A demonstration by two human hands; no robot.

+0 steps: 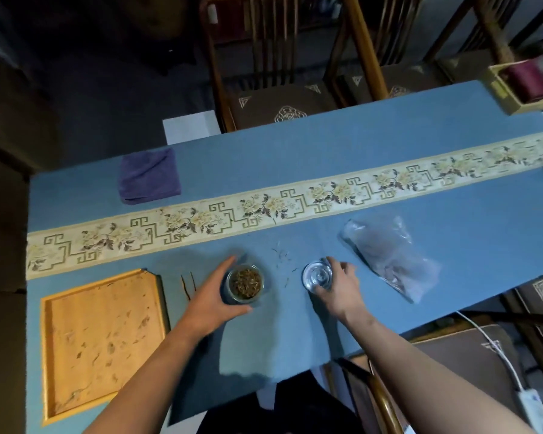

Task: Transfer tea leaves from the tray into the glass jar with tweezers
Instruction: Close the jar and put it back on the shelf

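Both bare forearms are reaching over the blue felt cloth (420, 170): the left hand (212, 294) is cupping the round glass jar (245, 283) of wiry dry tea leaves (246, 282), the right hand (337, 285) is curling over a smooth glass lid (317, 275). Tweezers (187, 285) are lying idle beside the nearly bare wooden tray (46, 355). Slick glass could be slipping, scattering more strands (282, 258)

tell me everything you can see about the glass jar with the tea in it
The glass jar is small, round and clear, standing upright and open, with no lid on it. Dark brownish tea leaves cover its bottom. It sits on the blue table cloth, right of the wooden tray and the tweezers. The left hand cups its left side. A few stray leaves lie on the cloth to its right.
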